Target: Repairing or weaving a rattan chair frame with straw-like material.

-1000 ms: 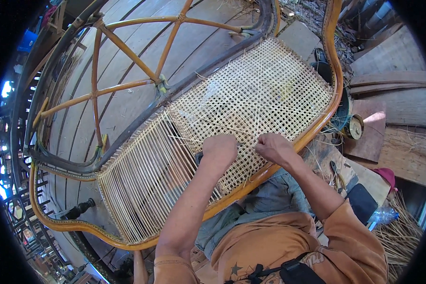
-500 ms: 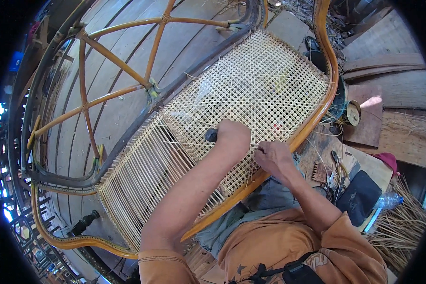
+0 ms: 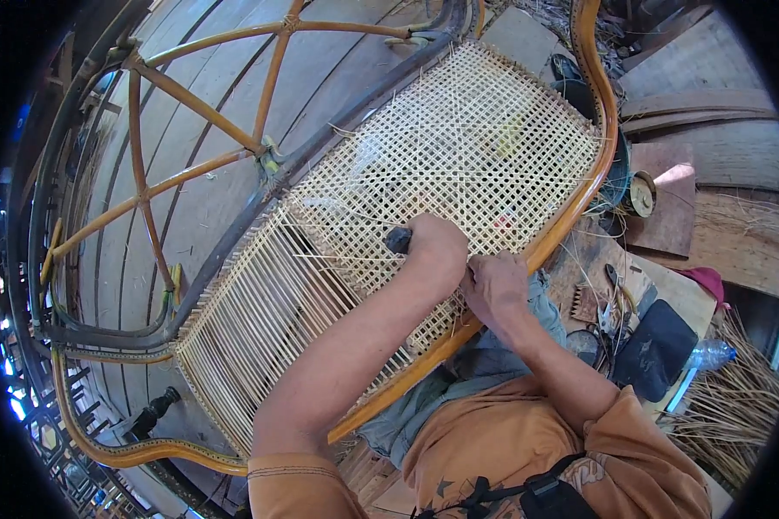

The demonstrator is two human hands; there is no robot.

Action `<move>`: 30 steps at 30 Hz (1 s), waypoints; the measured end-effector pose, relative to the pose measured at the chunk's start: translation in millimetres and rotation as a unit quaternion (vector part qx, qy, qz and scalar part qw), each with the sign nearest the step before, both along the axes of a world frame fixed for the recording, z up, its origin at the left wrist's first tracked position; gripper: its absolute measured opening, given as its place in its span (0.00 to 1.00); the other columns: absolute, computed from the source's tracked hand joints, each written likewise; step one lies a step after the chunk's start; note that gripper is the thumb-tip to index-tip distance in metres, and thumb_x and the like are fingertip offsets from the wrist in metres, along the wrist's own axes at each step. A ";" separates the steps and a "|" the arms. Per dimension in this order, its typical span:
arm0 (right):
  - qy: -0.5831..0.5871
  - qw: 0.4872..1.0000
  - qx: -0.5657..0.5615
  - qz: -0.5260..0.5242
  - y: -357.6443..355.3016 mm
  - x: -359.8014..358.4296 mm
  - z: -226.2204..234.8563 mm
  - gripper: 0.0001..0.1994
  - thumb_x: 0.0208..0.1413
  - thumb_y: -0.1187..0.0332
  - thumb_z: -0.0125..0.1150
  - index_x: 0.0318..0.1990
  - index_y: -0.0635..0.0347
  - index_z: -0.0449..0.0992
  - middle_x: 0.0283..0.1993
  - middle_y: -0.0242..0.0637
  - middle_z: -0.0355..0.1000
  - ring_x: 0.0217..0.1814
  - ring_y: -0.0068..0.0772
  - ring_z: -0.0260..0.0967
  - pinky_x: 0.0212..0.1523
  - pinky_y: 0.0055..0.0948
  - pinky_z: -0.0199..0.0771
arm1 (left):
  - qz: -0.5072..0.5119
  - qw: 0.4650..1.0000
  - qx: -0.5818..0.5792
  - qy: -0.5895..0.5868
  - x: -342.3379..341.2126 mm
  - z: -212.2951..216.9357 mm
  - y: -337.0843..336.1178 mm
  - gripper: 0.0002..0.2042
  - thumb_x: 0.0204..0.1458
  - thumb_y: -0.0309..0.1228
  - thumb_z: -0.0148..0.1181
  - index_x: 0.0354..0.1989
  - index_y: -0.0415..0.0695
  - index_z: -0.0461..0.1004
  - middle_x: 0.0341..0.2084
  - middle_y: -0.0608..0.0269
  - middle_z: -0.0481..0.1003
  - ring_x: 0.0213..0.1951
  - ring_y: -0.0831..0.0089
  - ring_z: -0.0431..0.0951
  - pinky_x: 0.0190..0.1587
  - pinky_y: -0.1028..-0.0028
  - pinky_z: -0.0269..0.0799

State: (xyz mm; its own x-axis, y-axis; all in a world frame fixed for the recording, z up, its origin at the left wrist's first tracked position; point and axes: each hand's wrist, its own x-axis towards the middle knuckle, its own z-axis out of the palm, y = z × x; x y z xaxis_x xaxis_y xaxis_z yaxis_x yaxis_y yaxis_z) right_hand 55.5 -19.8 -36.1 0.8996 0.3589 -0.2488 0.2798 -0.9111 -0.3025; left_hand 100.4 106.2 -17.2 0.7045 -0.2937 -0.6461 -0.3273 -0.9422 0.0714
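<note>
A curved wooden chair frame (image 3: 604, 164) lies across my lap, with a pale woven cane panel (image 3: 493, 130) over its upper part. Bare parallel cane strands (image 3: 251, 303) span the lower part. My left hand (image 3: 439, 246) is closed around a tool with a dark rounded handle (image 3: 396, 240) over the weave; the tool's working end is hidden. Close beside it, my right hand (image 3: 498, 281) is at the panel's near edge by the orange wooden rail, its fingers pressed together. Whatever they pinch is hidden. Loose cane ends stick out left of the dark handle.
A rattan frame with crossing struts (image 3: 260, 149) stands at the left on planks. To the right lie pliers (image 3: 616, 285), a black flat object (image 3: 655, 350), a plastic bottle (image 3: 714, 355), a tin (image 3: 638, 195) and a bundle of cane strips (image 3: 727, 415).
The view has shifted slightly. My left hand with the dark-handled tool has moved a little right over the weave, and my right hand has turned more upright beside it.
</note>
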 end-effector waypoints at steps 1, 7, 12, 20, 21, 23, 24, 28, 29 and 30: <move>-0.001 1.000 -0.001 -0.001 0.9 1.2 2.0 0.09 0.47 0.65 0.54 0.22 0.58 0.76 0.24 0.42 0.73 0.33 0.45 0.68 0.40 0.40 0.62 | -0.002 1.000 -0.016 -0.009 0.2 -1.8 3.5 0.07 0.46 0.28 0.54 0.29 0.46 0.80 0.30 0.59 0.79 0.34 0.65 0.80 0.33 0.68 0.74; -0.011 1.000 -0.020 0.005 2.5 -1.9 -4.3 0.08 0.48 0.65 0.54 0.25 0.57 0.76 0.25 0.40 0.73 0.35 0.43 0.68 0.42 0.40 0.60 | 0.038 0.994 -0.103 0.002 5.0 -19.8 38.7 0.08 0.46 0.33 0.56 0.28 0.42 0.79 0.28 0.56 0.78 0.33 0.61 0.80 0.33 0.65 0.74; -0.024 0.998 -0.060 0.013 7.5 3.6 -12.1 0.07 0.49 0.65 0.54 0.26 0.56 0.75 0.25 0.38 0.73 0.33 0.42 0.68 0.39 0.42 0.61 | 0.066 0.992 -0.110 0.003 2.0 -12.7 34.9 0.11 0.46 0.37 0.56 0.27 0.41 0.78 0.27 0.54 0.78 0.31 0.60 0.79 0.34 0.65 0.74; 0.009 0.975 0.217 0.037 33.4 34.5 4.2 0.12 0.54 0.63 0.53 0.30 0.64 0.73 0.25 0.48 0.70 0.27 0.47 0.66 0.31 0.39 0.66 | 0.115 0.993 -0.029 -0.018 -12.2 37.9 108.8 0.20 0.48 0.49 0.55 0.26 0.41 0.78 0.25 0.53 0.77 0.30 0.58 0.79 0.33 0.63 0.73; 0.091 0.972 0.218 0.020 32.5 33.8 2.8 0.12 0.54 0.63 0.53 0.29 0.64 0.73 0.25 0.48 0.69 0.26 0.47 0.66 0.30 0.38 0.67 | 0.110 0.991 -0.067 -0.038 -11.7 43.2 105.1 0.20 0.48 0.49 0.55 0.26 0.41 0.78 0.24 0.53 0.77 0.29 0.58 0.78 0.32 0.62 0.73; 0.138 0.965 0.222 -0.003 27.9 27.5 10.8 0.12 0.52 0.63 0.55 0.29 0.64 0.73 0.24 0.51 0.69 0.25 0.47 0.68 0.29 0.37 0.68 | 0.127 0.990 -0.063 -0.027 -11.2 37.1 91.8 0.20 0.48 0.49 0.55 0.26 0.41 0.78 0.24 0.53 0.77 0.29 0.59 0.79 0.32 0.62 0.73; 0.142 0.965 0.221 0.000 23.7 21.6 3.6 0.12 0.52 0.63 0.55 0.29 0.64 0.73 0.24 0.51 0.69 0.25 0.47 0.68 0.29 0.37 0.68 | 0.139 0.988 -0.062 -0.015 -12.9 31.7 85.3 0.20 0.48 0.49 0.55 0.26 0.41 0.78 0.24 0.53 0.77 0.30 0.59 0.79 0.32 0.63 0.73; 0.041 0.990 0.132 -0.015 23.3 13.5 -14.7 0.08 0.46 0.66 0.58 0.23 0.60 0.74 0.20 0.47 0.70 0.24 0.52 0.69 0.29 0.42 0.71 | 0.112 0.990 -0.078 -0.043 -18.2 -14.1 72.6 0.16 0.49 0.42 0.55 0.26 0.41 0.78 0.23 0.53 0.77 0.30 0.60 0.79 0.31 0.63 0.73; 0.030 0.993 0.112 -0.031 24.5 13.8 -14.9 0.08 0.45 0.66 0.57 0.22 0.60 0.74 0.20 0.48 0.70 0.24 0.52 0.69 0.29 0.43 0.72 | 0.100 0.991 -0.079 -0.038 -15.9 -15.7 70.7 0.13 0.48 0.38 0.54 0.26 0.41 0.78 0.24 0.53 0.77 0.31 0.60 0.79 0.31 0.63 0.73; 0.020 0.994 0.092 -0.046 24.6 14.4 -15.0 0.08 0.45 0.66 0.57 0.22 0.60 0.74 0.19 0.49 0.70 0.25 0.53 0.69 0.29 0.43 0.72 | 0.088 0.992 -0.080 -0.033 -13.6 -17.3 68.5 0.10 0.47 0.34 0.54 0.27 0.41 0.78 0.25 0.53 0.78 0.31 0.60 0.79 0.31 0.63 0.74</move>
